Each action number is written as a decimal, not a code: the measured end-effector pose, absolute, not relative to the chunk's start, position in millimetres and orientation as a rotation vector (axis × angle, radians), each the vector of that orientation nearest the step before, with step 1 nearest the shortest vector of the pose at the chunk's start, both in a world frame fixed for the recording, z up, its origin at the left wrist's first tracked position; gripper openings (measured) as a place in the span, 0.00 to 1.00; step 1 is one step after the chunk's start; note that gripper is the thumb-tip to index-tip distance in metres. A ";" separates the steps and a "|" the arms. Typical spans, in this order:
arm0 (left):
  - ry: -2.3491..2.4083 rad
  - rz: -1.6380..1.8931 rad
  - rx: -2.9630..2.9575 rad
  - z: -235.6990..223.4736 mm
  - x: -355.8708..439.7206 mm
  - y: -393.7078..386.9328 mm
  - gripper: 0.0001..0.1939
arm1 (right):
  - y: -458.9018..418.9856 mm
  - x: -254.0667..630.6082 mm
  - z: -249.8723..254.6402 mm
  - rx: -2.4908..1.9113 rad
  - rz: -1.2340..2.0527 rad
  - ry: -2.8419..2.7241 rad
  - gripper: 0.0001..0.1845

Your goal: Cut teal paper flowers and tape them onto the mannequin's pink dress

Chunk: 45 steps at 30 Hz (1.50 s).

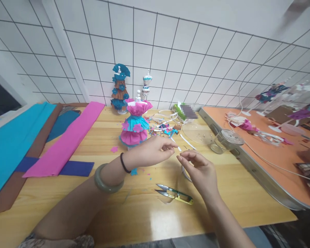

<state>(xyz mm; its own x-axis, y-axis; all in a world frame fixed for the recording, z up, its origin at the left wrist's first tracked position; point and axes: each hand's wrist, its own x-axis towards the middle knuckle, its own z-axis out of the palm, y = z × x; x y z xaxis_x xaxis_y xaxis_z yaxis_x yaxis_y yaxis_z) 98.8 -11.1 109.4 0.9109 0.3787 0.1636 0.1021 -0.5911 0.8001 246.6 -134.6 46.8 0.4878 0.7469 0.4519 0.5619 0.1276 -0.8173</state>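
Over the middle of the table my left hand (155, 150) reaches across, fingers curled together at the tips. Opposite it, my right hand (201, 174) pinches with thumb and fingers. Whatever either holds, if anything, is too small to make out. Just behind my left hand stands a small dress form (135, 122) in a pink and blue crepe paper dress with pink flowers. Its base is partly hidden by my left forearm. Thread snips (174, 194) with yellow and green handles lie below my right hand, their blades apart. A roll of tape (186, 173) is partly covered by my right hand.
Folded crepe paper, pink (67, 137) and blue (20, 137), lies at left. Behind stand a teal-brown dress form (120, 90) and a smaller one (147, 84). Paper scraps (161, 128) and a clear jar (228, 139) lie beyond my hands. An orange table (263, 148) adjoins at right.
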 end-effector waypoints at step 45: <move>0.769 1.469 2.426 144.7 51.6 39.0 0.09 | -35.3 190.4 122.9 -1.096 0.082 -1.428 0.04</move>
<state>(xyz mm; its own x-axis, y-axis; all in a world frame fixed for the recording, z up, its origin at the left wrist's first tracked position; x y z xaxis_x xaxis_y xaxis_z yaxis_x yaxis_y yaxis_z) 51.6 39.0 144.7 0.3695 0.5284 0.7644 0.3266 -0.8439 0.4255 190.4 -35.3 122.9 0.2255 0.6366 0.7374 0.5480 0.5430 -0.6363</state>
